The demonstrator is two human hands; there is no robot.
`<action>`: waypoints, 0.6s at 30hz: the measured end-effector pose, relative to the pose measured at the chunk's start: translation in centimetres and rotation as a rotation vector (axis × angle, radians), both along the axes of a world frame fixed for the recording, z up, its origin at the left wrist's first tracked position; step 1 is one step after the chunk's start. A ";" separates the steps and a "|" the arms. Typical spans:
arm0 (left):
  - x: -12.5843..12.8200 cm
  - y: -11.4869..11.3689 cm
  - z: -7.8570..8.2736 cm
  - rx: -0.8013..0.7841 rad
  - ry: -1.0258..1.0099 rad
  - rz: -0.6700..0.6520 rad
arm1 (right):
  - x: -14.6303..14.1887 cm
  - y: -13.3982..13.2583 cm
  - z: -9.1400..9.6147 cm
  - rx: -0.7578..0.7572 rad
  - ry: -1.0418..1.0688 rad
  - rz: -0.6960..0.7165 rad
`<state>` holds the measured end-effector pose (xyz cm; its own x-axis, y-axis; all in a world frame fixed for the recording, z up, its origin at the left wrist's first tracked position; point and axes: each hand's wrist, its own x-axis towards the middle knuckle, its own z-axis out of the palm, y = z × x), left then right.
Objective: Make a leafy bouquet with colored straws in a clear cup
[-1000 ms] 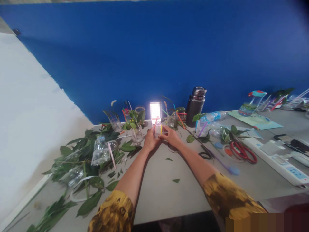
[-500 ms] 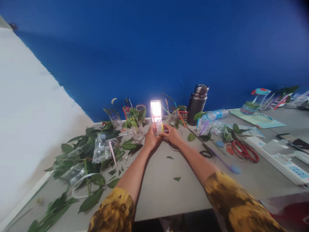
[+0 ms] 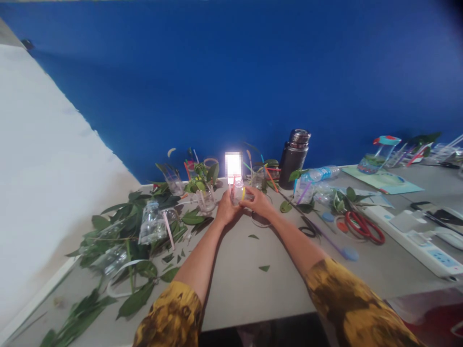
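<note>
Both of my hands meet at the far middle of the grey table (image 3: 238, 284), around a small clear glass jar (image 3: 238, 189) with coloured straws standing in it. My left hand (image 3: 224, 209) is cupped against the jar's left side, fingers curled on it. My right hand (image 3: 257, 202) holds the jar's right side with its fingers pinched near a yellow straw. A bright glowing screen (image 3: 233, 167) stands just behind the jar.
Green leaves and cut clear plastic bottles (image 3: 151, 224) lie in a heap at the left. Behind the hands are glass cups with straws (image 3: 207, 200) and a dark flask (image 3: 293, 158). Red scissors (image 3: 363, 226), a water bottle (image 3: 320, 173) and a white power strip (image 3: 419, 241) lie at the right.
My hands have stayed round the jar; the fingers of my right hand have shifted slightly. The view has tilted a little.
</note>
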<state>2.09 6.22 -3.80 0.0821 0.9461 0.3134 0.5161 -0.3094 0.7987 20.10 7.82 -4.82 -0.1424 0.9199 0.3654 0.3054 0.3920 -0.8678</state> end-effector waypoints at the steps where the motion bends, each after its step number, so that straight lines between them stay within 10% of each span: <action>1: 0.0 0.0 0.1 0.001 -0.006 -0.001 | 0.2 0.1 -0.1 -0.027 0.005 0.008; 18: -0.5 0.6 -0.6 -0.025 -0.115 -0.092 | 0.4 0.3 -0.4 0.018 -0.062 0.069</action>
